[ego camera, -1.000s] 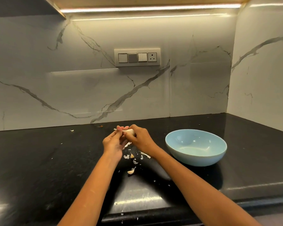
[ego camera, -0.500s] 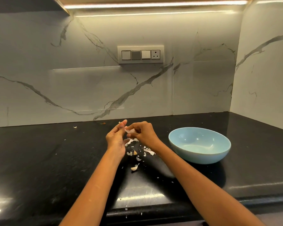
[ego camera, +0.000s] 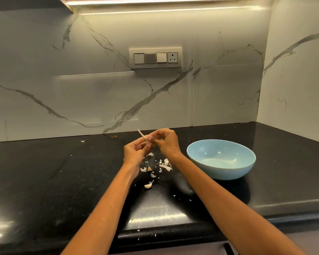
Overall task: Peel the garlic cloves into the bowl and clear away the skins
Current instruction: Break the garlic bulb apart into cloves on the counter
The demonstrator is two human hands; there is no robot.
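Note:
Both hands meet above the black counter (ego camera: 44, 181) around one garlic clove (ego camera: 147, 141). My left hand (ego camera: 134, 152) holds it from below, and a thin strip of skin (ego camera: 141, 133) sticks up from it to the left. My right hand (ego camera: 164, 140) pinches the clove from the right with curled fingers. Below the hands lie several white skin scraps (ego camera: 165, 165) and a loose garlic clove (ego camera: 148, 184). A light blue bowl (ego camera: 221, 170) stands to the right of my right hand; its inside looks empty.
The marble backsplash carries a switch and socket panel (ego camera: 155, 57). A side wall (ego camera: 298, 70) closes the counter's right end. Small skin flecks lie near the counter's front edge (ego camera: 138, 230) and one at the back left (ego camera: 82, 141).
The hands stayed together on the clove; a strip of skin now stands up from it at the left. The view shifted slightly.

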